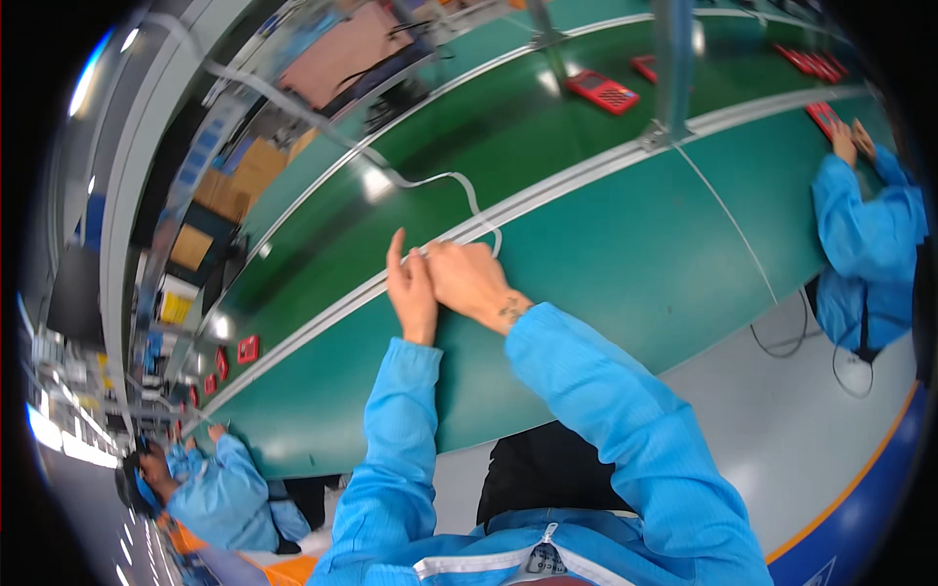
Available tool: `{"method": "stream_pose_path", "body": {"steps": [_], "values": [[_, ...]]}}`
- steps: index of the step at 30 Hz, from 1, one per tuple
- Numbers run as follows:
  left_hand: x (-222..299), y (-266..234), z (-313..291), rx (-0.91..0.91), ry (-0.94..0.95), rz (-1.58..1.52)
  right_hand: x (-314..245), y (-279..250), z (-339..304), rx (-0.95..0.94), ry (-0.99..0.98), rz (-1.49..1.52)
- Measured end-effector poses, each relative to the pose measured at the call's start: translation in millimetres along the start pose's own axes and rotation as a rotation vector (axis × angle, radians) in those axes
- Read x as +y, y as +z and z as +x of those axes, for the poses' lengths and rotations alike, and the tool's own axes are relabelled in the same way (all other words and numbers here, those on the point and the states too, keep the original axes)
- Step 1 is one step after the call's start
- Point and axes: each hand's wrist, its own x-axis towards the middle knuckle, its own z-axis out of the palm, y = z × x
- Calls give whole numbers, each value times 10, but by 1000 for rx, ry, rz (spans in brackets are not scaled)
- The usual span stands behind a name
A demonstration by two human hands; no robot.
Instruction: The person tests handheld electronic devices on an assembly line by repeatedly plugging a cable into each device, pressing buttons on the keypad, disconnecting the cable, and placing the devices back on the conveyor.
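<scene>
My two hands meet over the near rail of the conveyor, in the middle of the view. My left hand has one finger stretched out, and its inner side touches my right hand. The fingers of my right hand are curled and closed against the left hand; whatever lies inside them, if anything, is hidden. Just beyond the right hand a white cable hangs down and bends close behind its knuckles. Below both hands lies the green worktop.
Red handheld devices with keypads lie on the green conveyor belt, more at far left. A metal post rises from the rail. Co-workers in blue sit at right and left.
</scene>
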Motion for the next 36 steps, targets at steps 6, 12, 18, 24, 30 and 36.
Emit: {"method": "stream_pose_path", "body": {"steps": [6, 12, 18, 24, 30, 36], "values": [[60, 2, -17, 15, -66, -1, 33, -81, 31, 163, -20, 99], [-72, 35, -22, -44, 16, -9, 63, -89, 10, 142, -26, 110], [-59, 51, -37, -8, 81, 4, 120, -40, -18, 63, 6, 62], [20, 87, -50, 3, 58, 1, 120, -31, -42, 24, 1, 23], [-38, 123, -31, 5, 72, -101, 143, -59, -28, 85, -7, 58], [-77, 131, -73, -84, 51, 93, 178, -85, -37, 79, 10, 90]]}}
